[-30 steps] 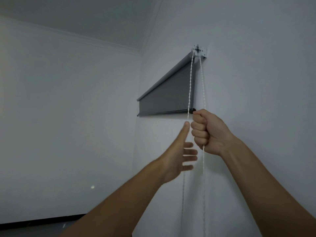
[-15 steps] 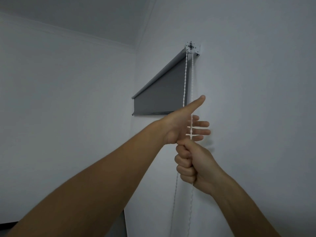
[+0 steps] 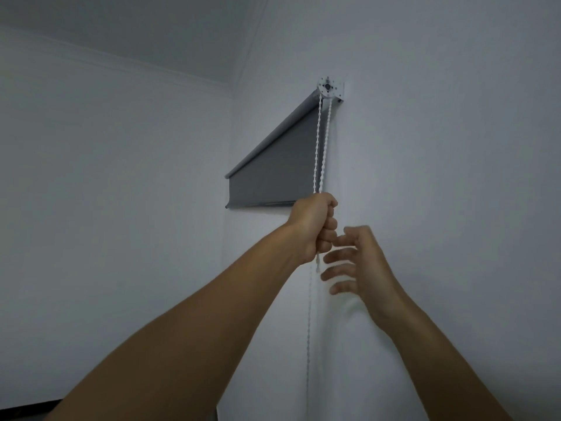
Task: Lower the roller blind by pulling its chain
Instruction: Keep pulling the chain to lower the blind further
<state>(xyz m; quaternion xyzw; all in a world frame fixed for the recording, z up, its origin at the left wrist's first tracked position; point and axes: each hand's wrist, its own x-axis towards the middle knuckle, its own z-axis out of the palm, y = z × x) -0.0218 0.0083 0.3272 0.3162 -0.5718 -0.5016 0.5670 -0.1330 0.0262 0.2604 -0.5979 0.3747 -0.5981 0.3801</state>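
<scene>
Head | grey roller blind point(image 3: 273, 165) partly down | left hand point(image 3: 315, 226) fisted on chain point(image 3: 317, 147) | right hand point(image 3: 361, 262) splayed

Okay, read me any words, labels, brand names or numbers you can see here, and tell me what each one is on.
None: no readable text anywhere in this view.
The roller blind, its chain and the white end bracket carry no visible print.
The bracket shows only a dark centre and small holes, no lettering.
The walls are plain.
</scene>
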